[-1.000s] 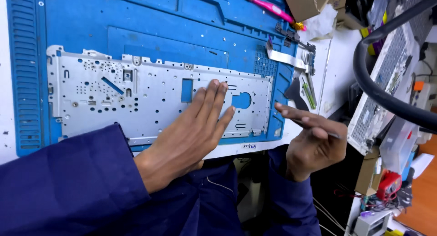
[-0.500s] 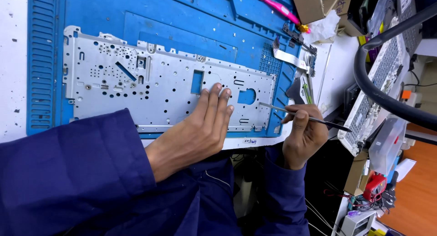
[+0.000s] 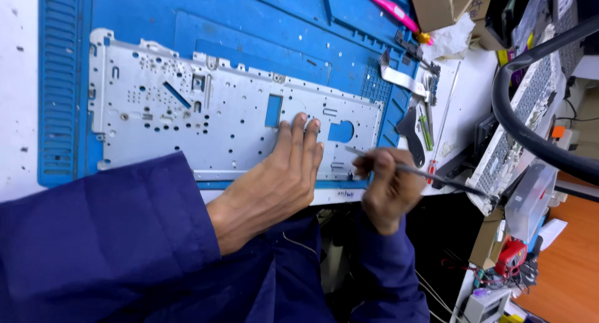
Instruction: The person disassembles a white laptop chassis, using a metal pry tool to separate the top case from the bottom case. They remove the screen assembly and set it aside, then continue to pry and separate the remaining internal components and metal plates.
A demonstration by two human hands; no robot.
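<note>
Pinning the metal plate (image 3: 218, 126) flat with our open left hand (image 3: 284, 173), right hand (image 3: 387, 186) fingers gripping the thin tool (image 3: 418, 171); next likely needs its tip seated carefully at the plate's edge.

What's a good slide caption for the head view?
Left hand flat on metal plate; right hand holds thin tool.

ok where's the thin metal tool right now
In the head view it is right of centre, gripped in the right hand, the thin metal tool tip on the metal plate beside the left hand.
</note>
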